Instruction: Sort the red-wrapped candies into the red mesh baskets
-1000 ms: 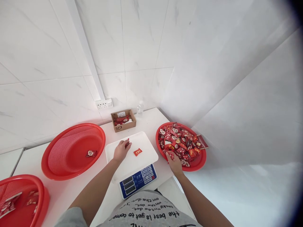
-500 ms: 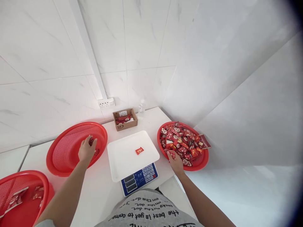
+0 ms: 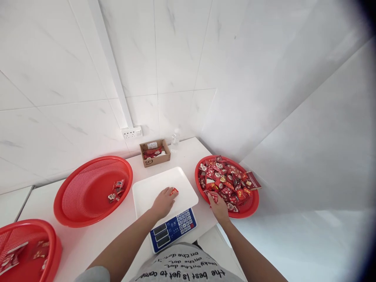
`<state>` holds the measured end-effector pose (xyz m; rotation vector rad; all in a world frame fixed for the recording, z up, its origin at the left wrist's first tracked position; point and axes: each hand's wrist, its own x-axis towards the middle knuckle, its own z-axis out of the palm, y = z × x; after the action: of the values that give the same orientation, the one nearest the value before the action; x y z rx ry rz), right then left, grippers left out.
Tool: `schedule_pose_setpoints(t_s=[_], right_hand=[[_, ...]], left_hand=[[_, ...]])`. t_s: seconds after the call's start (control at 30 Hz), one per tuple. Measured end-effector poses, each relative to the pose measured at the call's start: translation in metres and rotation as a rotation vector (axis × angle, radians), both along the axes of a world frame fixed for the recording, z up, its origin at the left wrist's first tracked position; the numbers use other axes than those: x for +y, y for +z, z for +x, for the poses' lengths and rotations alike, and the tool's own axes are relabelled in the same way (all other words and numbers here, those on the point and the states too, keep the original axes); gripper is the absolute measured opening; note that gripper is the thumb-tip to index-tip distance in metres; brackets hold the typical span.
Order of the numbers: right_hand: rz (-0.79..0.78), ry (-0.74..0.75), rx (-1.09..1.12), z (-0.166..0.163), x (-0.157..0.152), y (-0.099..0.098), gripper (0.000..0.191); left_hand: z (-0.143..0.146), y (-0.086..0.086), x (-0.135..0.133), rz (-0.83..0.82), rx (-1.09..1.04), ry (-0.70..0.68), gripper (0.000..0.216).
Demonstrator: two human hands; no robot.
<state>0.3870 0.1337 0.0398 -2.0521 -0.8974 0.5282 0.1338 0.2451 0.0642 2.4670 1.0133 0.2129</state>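
My left hand (image 3: 163, 202) lies on the white pan of the scale (image 3: 147, 192), its fingertips touching a small red candy packet (image 3: 174, 191); the fingers curl round it. My right hand (image 3: 217, 207) rests at the near rim of the right red basket (image 3: 255, 199), which is full of red wrapped candies (image 3: 227, 180); its fingers pinch a red packet (image 3: 214, 195) there. The middle red basket (image 3: 76, 215) left of the scale holds a few packets (image 3: 116, 190).
The scale's blue keypad and display (image 3: 173, 229) face me. A small cardboard box (image 3: 154, 152) with packets and a clear bottle (image 3: 175, 140) stand by the wall under a socket (image 3: 132, 132). A third red basket (image 3: 47, 231) sits at the near left.
My left hand left the middle basket, where another packet now lies, and came back to the scale pan onto the red packet. My right hand stayed at the right basket's rim.
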Motion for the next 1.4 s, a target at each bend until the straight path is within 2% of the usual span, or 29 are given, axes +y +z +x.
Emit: schedule_pose_setpoints(t_s=[0.13, 0.3, 0.43, 0.57, 0.7, 0.77, 0.83, 0.97, 1.17, 1.27, 1.33, 1.4], right_hand=[[-0.015, 0.006, 0.013, -0.001, 0.0, 0.003, 0.044], [-0.001, 0.02, -0.044, 0.0, -0.001, 0.003, 0.045], [-0.019, 0.025, -0.075, 0.001, 0.0, 0.0, 0.046], [0.002, 0.019, -0.091, 0.002, 0.0, -0.002, 0.046], [0.029, 0.015, -0.091, 0.001, -0.001, -0.002, 0.045], [0.009, 0.016, -0.089, 0.001, -0.001, -0.001, 0.045], [-0.006, 0.014, -0.081, 0.0, -0.001, -0.001, 0.046], [-0.004, -0.001, -0.047, 0.001, -0.001, 0.0, 0.046], [0.101, -0.01, 0.032, -0.015, 0.001, 0.017, 0.046], [0.157, 0.137, 0.15, -0.046, 0.006, 0.032, 0.047], [0.093, 0.275, 0.323, -0.074, 0.011, 0.043, 0.05], [-0.036, 0.386, 0.511, -0.102, 0.015, 0.052, 0.055]], left_hand=[[0.018, -0.007, -0.008, -0.052, -0.032, 0.009, 0.033], [0.0, -0.008, -0.001, -0.025, -0.067, 0.127, 0.032], [-0.031, -0.003, 0.008, -0.005, -0.128, 0.285, 0.033], [-0.077, 0.008, 0.022, 0.041, -0.211, 0.455, 0.031], [-0.129, 0.028, 0.034, 0.142, -0.261, 0.853, 0.02], [-0.15, 0.037, 0.036, 0.149, -0.233, 0.954, 0.02], [-0.162, 0.043, 0.034, 0.148, -0.199, 1.0, 0.021], [-0.157, 0.035, 0.021, 0.114, -0.243, 0.918, 0.02], [-0.114, 0.013, -0.013, 0.042, -0.417, 0.726, 0.019], [-0.091, 0.014, -0.036, -0.186, -0.488, 0.654, 0.022], [-0.077, 0.019, -0.053, -0.429, -0.503, 0.605, 0.028], [-0.066, 0.023, -0.067, -0.689, -0.542, 0.568, 0.04]])
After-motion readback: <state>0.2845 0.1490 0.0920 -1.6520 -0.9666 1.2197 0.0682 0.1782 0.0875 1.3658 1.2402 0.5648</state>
